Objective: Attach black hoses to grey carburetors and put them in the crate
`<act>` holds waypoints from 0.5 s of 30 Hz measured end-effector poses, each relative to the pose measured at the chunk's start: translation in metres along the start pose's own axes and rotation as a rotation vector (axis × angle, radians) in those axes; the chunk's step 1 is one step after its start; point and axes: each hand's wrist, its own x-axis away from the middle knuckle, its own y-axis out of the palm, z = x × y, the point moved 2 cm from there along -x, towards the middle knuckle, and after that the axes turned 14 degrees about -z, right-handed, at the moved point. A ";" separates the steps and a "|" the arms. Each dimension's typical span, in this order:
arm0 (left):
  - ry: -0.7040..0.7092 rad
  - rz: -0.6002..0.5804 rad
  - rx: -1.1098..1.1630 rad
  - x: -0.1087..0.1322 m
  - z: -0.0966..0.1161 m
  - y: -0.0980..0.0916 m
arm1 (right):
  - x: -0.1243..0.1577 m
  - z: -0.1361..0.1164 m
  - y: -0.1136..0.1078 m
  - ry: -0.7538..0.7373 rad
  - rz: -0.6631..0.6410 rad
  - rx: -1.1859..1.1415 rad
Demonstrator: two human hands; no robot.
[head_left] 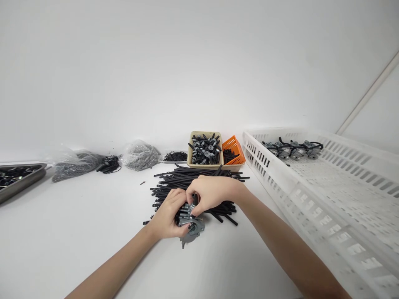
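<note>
My left hand (pixel 169 216) is closed around a grey metal part (pixel 191 229) with a round opening, holding it just above the white table. My right hand (pixel 211 195) is closed in a pinch on the top of the same part, fingertips pressed against a small black piece there that I cannot make out. Both hands are over the near edge of a pile of black tubes (pixel 187 176) lying flat on the table.
A beige tray (pixel 190 158) of black-and-grey fittings and a small orange basket (pixel 236 146) stand behind the pile. A large white slotted crate (pixel 311 195) at right holds several assembled parts (pixel 293 148). Plastic bags (pixel 140 155) and a metal tray (pixel 23 180) lie at left.
</note>
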 end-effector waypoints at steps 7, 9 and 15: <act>-0.042 0.029 -0.003 0.001 0.000 0.000 | -0.007 0.003 0.003 -0.113 0.005 0.029; -0.055 0.042 0.023 0.003 -0.002 0.002 | -0.007 0.003 0.002 -0.139 0.012 0.034; -0.031 0.160 0.323 0.007 -0.006 0.006 | 0.009 -0.006 -0.008 -0.150 0.168 0.017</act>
